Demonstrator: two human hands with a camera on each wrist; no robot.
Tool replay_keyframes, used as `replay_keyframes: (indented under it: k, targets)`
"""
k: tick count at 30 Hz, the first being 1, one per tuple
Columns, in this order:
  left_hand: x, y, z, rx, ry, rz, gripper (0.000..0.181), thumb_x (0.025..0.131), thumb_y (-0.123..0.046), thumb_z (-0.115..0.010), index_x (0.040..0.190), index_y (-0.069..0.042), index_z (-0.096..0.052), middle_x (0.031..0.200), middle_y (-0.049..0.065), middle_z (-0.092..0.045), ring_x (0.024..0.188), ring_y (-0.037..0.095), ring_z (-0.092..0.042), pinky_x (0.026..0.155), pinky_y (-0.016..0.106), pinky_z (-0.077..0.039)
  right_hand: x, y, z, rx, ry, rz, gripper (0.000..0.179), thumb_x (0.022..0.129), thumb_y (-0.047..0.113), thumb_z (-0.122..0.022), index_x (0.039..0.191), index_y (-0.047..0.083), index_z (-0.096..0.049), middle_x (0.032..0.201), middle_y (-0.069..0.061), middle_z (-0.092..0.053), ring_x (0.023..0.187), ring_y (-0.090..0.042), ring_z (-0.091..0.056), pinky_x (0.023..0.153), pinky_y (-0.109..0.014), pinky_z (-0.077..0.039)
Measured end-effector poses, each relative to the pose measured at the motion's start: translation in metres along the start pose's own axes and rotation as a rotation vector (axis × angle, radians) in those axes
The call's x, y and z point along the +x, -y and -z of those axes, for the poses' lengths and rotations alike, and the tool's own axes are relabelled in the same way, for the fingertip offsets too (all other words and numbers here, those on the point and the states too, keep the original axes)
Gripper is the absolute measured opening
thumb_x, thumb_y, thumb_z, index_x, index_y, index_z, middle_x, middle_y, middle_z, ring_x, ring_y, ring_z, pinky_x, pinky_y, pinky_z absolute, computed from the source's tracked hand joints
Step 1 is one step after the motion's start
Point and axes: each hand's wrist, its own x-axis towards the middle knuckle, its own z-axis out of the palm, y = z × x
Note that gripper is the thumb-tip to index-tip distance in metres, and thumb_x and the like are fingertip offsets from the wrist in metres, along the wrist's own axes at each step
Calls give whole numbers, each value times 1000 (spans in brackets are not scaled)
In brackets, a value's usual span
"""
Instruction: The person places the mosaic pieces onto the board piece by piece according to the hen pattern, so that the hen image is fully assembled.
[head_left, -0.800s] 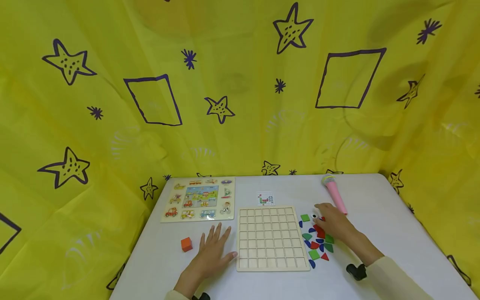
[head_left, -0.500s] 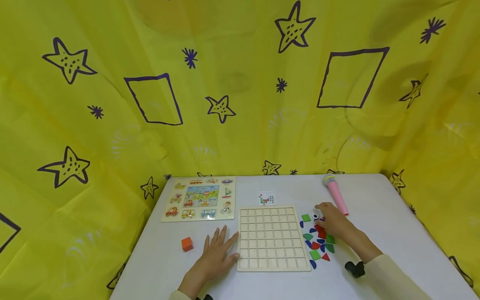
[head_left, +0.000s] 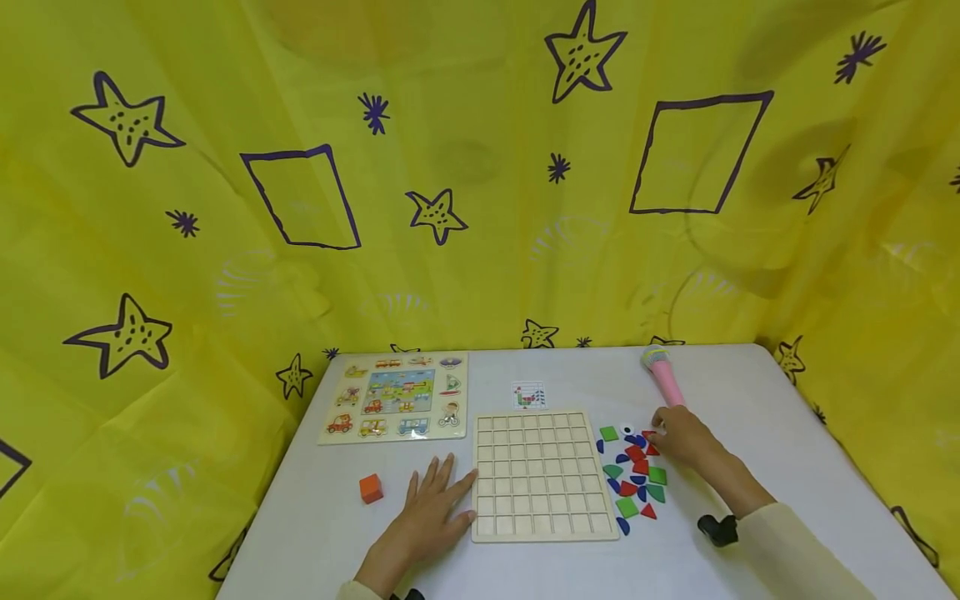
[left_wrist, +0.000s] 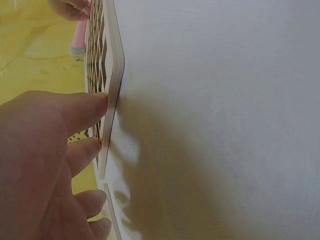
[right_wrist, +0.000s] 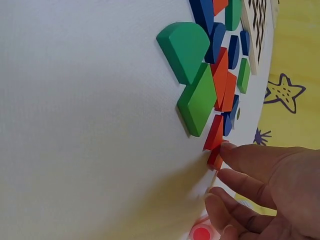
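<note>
My left hand (head_left: 427, 517) lies with fingers spread along the left side of a pale wooden grid board (head_left: 546, 479). In the left wrist view its thumb (left_wrist: 87, 107) touches the board's edge. My right hand (head_left: 686, 437) is over the far right side of a scatter of coloured shape pieces. In the right wrist view its thumb and index fingertips are on either side of a small red triangle (right_wrist: 215, 159), the thumb pressing its end. Another red piece (right_wrist: 214, 132) touches that triangle, and a green diamond (right_wrist: 197, 102) and green quarter-round piece (right_wrist: 185, 50) lie nearby.
A pink microphone (head_left: 666, 379) lies behind my right hand. A small pattern card (head_left: 529, 395) is beyond the board. On the left are a picture puzzle (head_left: 459, 392) and an orange cube (head_left: 371, 488). A white round piece with a dark centre (head_left: 627, 429) lies among the pieces.
My right hand has moved right, off the white round piece, uncovering it and several blue and red pieces. My left hand has shifted slightly closer to the board.
</note>
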Motion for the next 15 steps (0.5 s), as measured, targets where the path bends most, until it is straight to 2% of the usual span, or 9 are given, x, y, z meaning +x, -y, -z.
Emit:
replay_keyframes:
  k: [6,10,15]
  targets:
    - [0,-1,-1,4,2,5,60,103,-42,-62,159,-23,-50,172,22,-26,160,48,-16,124,76,-10,3,-1,-4,9,-11,37,18,96,2,-72,111,-7,-69,102,-22,-68,91,-34,-64,89,-57,-61]
    - [0,-1,0,2,4,6,60,103,-42,-62,158,-22,-51,171,23,-28,160,49,-17,124,76,-10,2,-1,-8,24,-45,64,21,96,-2,-70,115,-9,-67,105,-23,-67,94,-37,-64,92,-58,-60]
    - [1,1,-1,0,5,3,60,103,-43,-62,159,-23,-50,171,23,-28,160,49,-17,124,76,-10,2,0,-8,21,-44,51,23,95,-1,-72,116,-8,-67,104,-22,-63,92,-34,-63,89,-53,-62]
